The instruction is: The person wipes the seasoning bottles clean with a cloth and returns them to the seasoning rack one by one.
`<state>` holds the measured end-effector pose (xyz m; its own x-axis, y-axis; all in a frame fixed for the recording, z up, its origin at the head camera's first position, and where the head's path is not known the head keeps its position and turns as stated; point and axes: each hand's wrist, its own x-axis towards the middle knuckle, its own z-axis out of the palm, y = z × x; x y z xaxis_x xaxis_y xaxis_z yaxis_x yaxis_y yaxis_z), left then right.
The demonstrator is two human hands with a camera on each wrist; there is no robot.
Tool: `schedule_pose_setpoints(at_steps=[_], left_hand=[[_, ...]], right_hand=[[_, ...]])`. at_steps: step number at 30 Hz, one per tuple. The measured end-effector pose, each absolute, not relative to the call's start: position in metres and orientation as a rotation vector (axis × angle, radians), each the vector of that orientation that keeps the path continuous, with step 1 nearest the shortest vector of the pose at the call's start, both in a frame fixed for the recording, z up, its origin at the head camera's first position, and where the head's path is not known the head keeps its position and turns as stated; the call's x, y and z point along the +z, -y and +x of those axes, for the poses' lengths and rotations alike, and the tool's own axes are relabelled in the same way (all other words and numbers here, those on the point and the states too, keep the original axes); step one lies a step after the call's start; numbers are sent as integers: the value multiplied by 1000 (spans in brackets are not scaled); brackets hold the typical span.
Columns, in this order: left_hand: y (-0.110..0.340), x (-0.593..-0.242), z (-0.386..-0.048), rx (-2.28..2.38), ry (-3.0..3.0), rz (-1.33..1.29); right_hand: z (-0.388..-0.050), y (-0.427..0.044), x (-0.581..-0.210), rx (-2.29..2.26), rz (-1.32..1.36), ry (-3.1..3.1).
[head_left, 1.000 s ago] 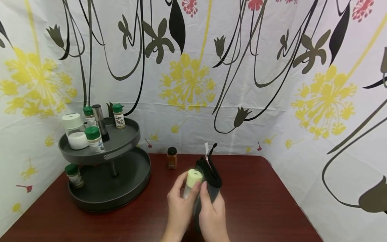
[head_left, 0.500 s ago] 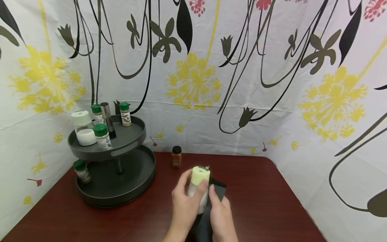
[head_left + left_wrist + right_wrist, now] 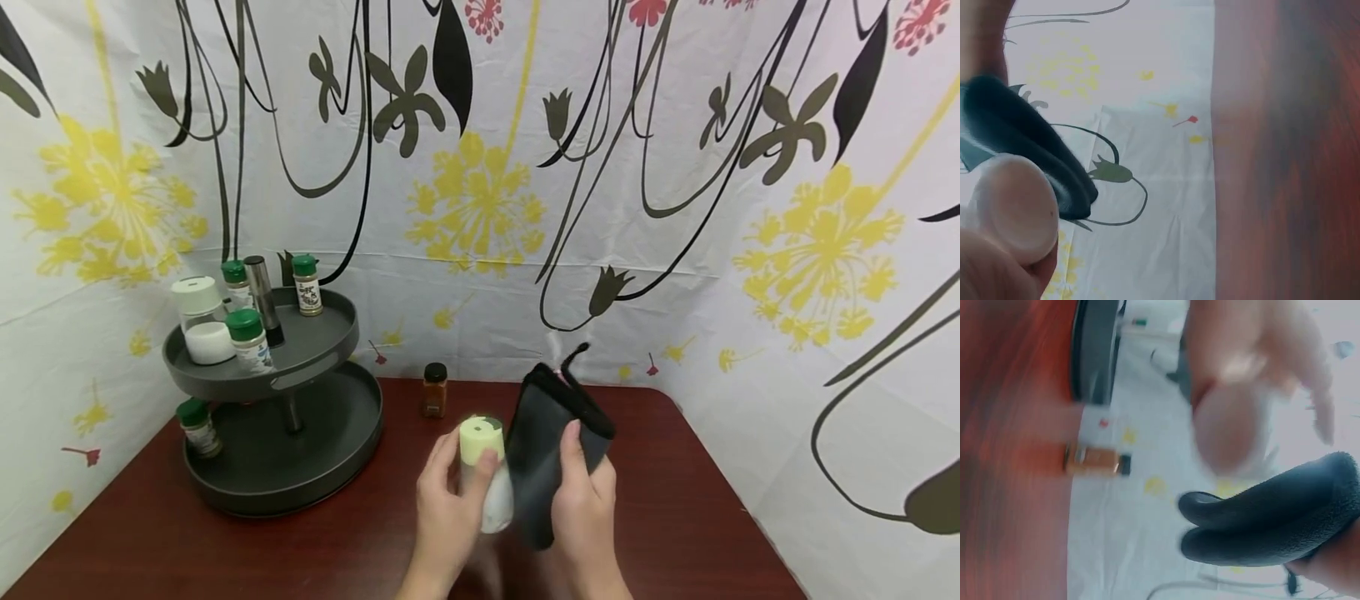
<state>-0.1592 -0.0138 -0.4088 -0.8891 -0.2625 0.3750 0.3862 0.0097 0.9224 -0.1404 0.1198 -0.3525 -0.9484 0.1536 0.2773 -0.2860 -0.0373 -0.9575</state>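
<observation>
In the head view my left hand (image 3: 442,512) grips a clear shaker jar (image 3: 498,500) with a pale green lid and white contents. The jar is tilted, and its round base (image 3: 1019,209) faces the left wrist camera. Just right of it, my right hand (image 3: 588,508) pinches a black soft pouch (image 3: 536,458), thumb on the near face. A dark cord loop and a white tag stick up from the pouch's upper end. Jar and pouch edges meet in the head view; I cannot tell whether they touch.
A two-tier dark turntable rack (image 3: 281,492) stands at left, with several green-capped spice jars, a white-lidded jar (image 3: 208,333) and a metal cylinder (image 3: 262,300). A black-capped orange spice jar (image 3: 434,392) stands at the back of the red-brown table (image 3: 675,500), before a floral curtain.
The pouch dipped low behind the jar, then came up and now shows its broad side. My right hand has moved right, away from my left hand, which still holds the shaker jar.
</observation>
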Motion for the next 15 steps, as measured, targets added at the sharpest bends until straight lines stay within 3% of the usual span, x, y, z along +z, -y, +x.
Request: schedule_pose_setpoints(at_steps=[4,10,15], left_hand=[[12,-410,-154,-2015,1811,-184],[5,-411,-156,-1950,1699,-232],[8,-409,-161,-1910,1633,-172]], right_hand=[[-143,-114,-364,1962,197,1939],[-128,-89,-392,1691,493,1986],[-117,-76,-415,1500,368,2073]])
